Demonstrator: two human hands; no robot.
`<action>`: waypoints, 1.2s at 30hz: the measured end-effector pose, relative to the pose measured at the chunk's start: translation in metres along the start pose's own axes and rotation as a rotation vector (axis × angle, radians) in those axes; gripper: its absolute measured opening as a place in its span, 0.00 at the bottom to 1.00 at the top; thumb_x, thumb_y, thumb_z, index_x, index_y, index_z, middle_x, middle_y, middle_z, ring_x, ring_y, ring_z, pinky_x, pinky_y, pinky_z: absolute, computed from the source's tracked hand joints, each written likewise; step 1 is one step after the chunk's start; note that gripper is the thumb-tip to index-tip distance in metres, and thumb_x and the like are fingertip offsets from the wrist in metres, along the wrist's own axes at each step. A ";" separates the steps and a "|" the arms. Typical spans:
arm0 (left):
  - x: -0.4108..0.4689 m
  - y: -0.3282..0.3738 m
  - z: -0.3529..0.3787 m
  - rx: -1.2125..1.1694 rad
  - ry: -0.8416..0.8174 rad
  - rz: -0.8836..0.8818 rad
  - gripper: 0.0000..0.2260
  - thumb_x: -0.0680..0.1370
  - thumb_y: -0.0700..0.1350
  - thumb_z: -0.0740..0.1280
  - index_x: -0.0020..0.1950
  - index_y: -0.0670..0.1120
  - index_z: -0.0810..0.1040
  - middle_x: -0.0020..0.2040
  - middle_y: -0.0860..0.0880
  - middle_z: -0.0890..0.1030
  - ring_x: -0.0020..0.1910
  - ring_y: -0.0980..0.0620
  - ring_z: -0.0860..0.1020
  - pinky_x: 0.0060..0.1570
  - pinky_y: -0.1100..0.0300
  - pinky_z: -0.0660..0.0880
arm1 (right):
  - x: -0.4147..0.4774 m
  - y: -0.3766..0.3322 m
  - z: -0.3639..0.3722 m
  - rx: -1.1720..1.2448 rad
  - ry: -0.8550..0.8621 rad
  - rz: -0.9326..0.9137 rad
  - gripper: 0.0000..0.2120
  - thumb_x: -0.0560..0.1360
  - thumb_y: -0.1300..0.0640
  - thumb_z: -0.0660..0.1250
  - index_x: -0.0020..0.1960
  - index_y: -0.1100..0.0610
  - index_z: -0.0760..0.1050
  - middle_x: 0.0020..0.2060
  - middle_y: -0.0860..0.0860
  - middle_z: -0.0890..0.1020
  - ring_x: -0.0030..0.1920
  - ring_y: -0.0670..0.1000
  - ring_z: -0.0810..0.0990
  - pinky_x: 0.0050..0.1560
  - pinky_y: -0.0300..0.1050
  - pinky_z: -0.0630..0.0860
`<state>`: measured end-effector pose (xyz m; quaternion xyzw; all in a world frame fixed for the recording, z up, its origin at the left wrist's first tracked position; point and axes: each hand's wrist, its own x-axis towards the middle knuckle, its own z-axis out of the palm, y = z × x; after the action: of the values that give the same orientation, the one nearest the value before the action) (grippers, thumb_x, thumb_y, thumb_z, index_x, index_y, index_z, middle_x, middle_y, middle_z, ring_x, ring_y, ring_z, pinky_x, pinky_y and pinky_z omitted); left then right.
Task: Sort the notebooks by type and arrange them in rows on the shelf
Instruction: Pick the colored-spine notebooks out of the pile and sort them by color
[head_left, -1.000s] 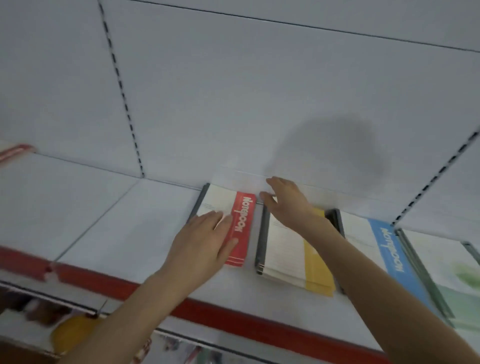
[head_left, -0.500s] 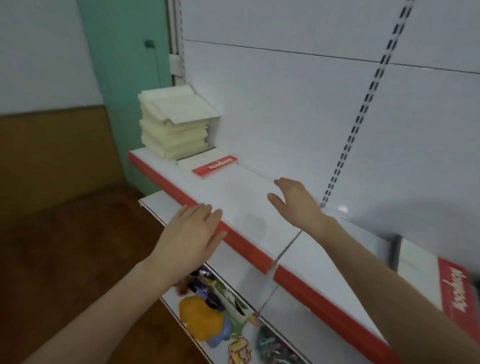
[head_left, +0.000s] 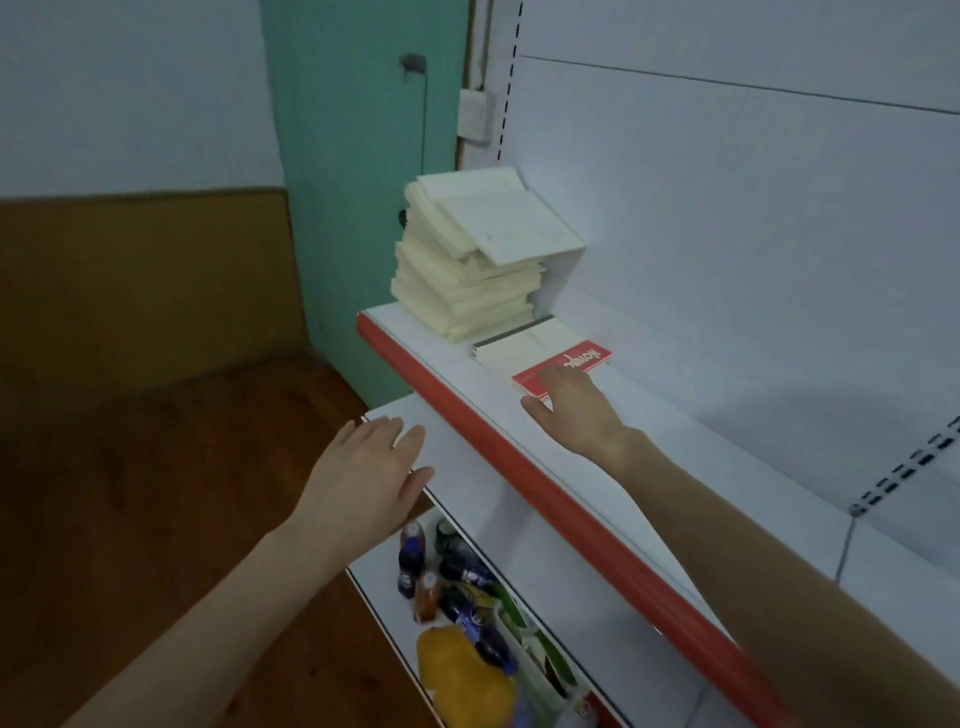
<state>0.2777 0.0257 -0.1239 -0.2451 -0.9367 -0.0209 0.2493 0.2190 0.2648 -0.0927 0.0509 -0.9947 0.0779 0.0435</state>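
**Two hands at the white shelf**

Head view: I see a white metal shelf with a red front edge (head_left: 649, 467), with a green door (head_left: 353, 156) and a brown wood floor (head_left: 156, 467) beyond. One red-banded white notebook (head_left: 535, 345) lies flat just beside one stack of cream notebooks (head_left: 467, 280). The right hand (head_left: 576, 410) is over the red band, fingers straight. The left hand (head_left: 363, 478) hovers with fingers straight, holding nothing.

White shelf (head_left: 727, 415) with a red front lip, running from far left down to near right. Way at the far left end, a messy stack of cream notebooks (head_left: 467, 280), top one askew and hanging off to the right. Just near of that, touching the stack's foot, one red-banded notebook (head_left: 530, 348) lying flat. Below, a plain white lower shelf (head_left: 467, 499), then a blurry jumble of bottles (head_left: 415, 561) further down.
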 end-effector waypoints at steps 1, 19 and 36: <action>0.010 -0.009 0.007 0.004 -0.010 -0.002 0.18 0.65 0.48 0.77 0.51 0.40 0.82 0.45 0.41 0.83 0.44 0.43 0.83 0.42 0.44 0.78 | 0.016 0.003 0.007 -0.008 -0.002 0.004 0.20 0.79 0.52 0.58 0.65 0.63 0.68 0.61 0.59 0.74 0.63 0.58 0.69 0.62 0.46 0.62; 0.151 -0.122 0.106 -0.361 -0.068 0.314 0.19 0.74 0.53 0.59 0.51 0.40 0.81 0.42 0.42 0.82 0.39 0.43 0.82 0.38 0.53 0.79 | 0.129 -0.007 0.054 0.001 -0.155 0.358 0.19 0.83 0.53 0.47 0.67 0.60 0.66 0.63 0.59 0.74 0.61 0.59 0.73 0.62 0.52 0.69; 0.177 -0.135 0.108 -1.593 -1.172 -0.693 0.06 0.78 0.40 0.61 0.51 0.39 0.76 0.33 0.42 0.81 0.33 0.44 0.79 0.30 0.57 0.75 | 0.077 -0.112 0.019 0.485 0.025 0.441 0.21 0.79 0.49 0.57 0.69 0.57 0.68 0.66 0.52 0.73 0.59 0.45 0.72 0.52 0.30 0.63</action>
<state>0.0310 0.0041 -0.1223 -0.0286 -0.6449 -0.5800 -0.4968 0.1537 0.1441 -0.0874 -0.1580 -0.9335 0.3210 0.0245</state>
